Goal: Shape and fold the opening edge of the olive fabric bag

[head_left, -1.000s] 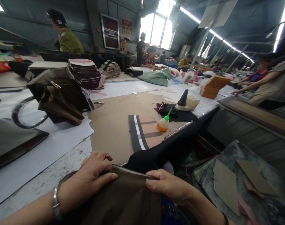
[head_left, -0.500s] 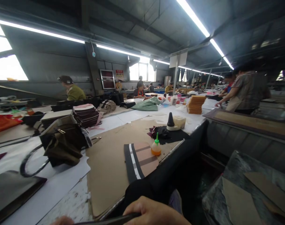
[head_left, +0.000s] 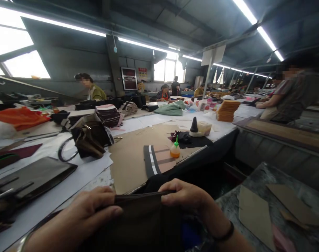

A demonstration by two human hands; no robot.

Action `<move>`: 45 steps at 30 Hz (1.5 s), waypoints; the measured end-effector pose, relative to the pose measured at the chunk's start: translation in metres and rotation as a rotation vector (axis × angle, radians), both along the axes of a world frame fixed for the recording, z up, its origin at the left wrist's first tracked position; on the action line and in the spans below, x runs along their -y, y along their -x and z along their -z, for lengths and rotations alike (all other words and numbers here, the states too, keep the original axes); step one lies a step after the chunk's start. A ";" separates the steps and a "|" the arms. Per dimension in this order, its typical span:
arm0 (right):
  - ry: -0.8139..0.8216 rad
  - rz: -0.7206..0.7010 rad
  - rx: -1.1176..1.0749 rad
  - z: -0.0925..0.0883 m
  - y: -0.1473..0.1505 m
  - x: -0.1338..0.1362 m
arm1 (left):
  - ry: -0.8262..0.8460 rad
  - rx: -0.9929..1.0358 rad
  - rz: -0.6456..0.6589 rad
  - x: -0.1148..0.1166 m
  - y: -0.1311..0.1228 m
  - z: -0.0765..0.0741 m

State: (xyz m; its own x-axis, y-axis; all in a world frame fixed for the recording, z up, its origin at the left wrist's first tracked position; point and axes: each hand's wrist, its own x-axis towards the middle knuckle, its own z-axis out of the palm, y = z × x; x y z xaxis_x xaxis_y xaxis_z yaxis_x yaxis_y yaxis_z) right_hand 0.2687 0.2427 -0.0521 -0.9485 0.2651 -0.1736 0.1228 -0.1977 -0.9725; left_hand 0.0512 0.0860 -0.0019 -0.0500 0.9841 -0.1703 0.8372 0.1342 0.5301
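Note:
At the bottom of the view both my hands grip the top edge of a dark brown bag piece (head_left: 140, 220). My left hand (head_left: 88, 213) pinches the edge at its left, thumb over the front. My right hand (head_left: 185, 197) is wrapped round the edge at its right, with a dark band on the wrist. Just beyond them on the brown cardboard sheet (head_left: 130, 154) lie a striped panel (head_left: 158, 161) and a small orange glue bottle (head_left: 174, 150) with a green tip.
A brown handbag (head_left: 88, 140) with a loop handle lies at the left, a dark flat piece (head_left: 35, 175) nearer me. A black cone (head_left: 194, 125), stacked pieces (head_left: 226, 110) and green cloth (head_left: 171, 108) lie farther along. Other people work at the tables; one stands at right (head_left: 288, 98).
The camera tilted up and then partly back down. Both hands are back in view, still gripping the brown piece's top edge, now held a little higher.

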 end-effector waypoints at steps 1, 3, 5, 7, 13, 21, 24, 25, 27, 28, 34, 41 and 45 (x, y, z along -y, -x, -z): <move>0.034 0.032 0.012 0.008 -0.009 0.000 | 0.024 0.007 0.051 -0.010 -0.007 -0.001; 0.101 0.117 0.019 0.031 -0.022 0.001 | 0.078 0.000 0.124 -0.029 -0.016 0.005; 0.168 0.209 0.007 0.055 -0.032 0.004 | 0.114 -0.015 0.145 -0.046 -0.020 0.015; 0.226 0.292 -0.016 0.074 -0.039 0.009 | 0.156 -0.029 0.156 -0.059 -0.022 0.024; 0.306 0.412 -0.089 0.085 -0.045 0.022 | 0.198 -0.077 0.209 -0.071 -0.023 0.030; 0.305 0.419 0.008 0.092 -0.025 0.010 | 0.207 -0.071 0.107 -0.071 -0.003 0.060; 0.253 0.389 0.049 0.095 -0.013 0.003 | 0.215 -0.053 0.072 -0.073 0.007 0.072; 0.218 0.373 0.065 0.096 -0.008 0.000 | 0.224 -0.044 0.056 -0.074 0.011 0.076; 0.116 0.334 0.102 0.097 0.002 -0.005 | 0.252 -0.018 0.022 -0.074 0.019 0.085; 0.063 0.317 0.116 0.098 0.008 -0.007 | 0.266 -0.002 0.003 -0.074 0.024 0.089; -0.066 0.241 0.170 0.114 0.039 -0.019 | 0.327 0.115 -0.060 -0.077 0.050 0.107; -0.005 0.184 0.234 0.124 0.045 -0.026 | 0.408 0.067 -0.017 -0.083 0.057 0.107; 0.034 0.162 0.234 0.126 0.045 -0.027 | 0.421 0.070 0.004 -0.086 0.060 0.109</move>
State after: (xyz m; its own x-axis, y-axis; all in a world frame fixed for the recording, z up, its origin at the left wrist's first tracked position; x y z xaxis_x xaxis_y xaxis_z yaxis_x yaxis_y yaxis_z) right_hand 0.2236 0.2699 -0.1779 -0.8270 0.4006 -0.3944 0.3076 -0.2648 -0.9139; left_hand -0.0092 0.1715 -0.1105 -0.0203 0.8284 -0.5598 0.8023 0.3476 0.4852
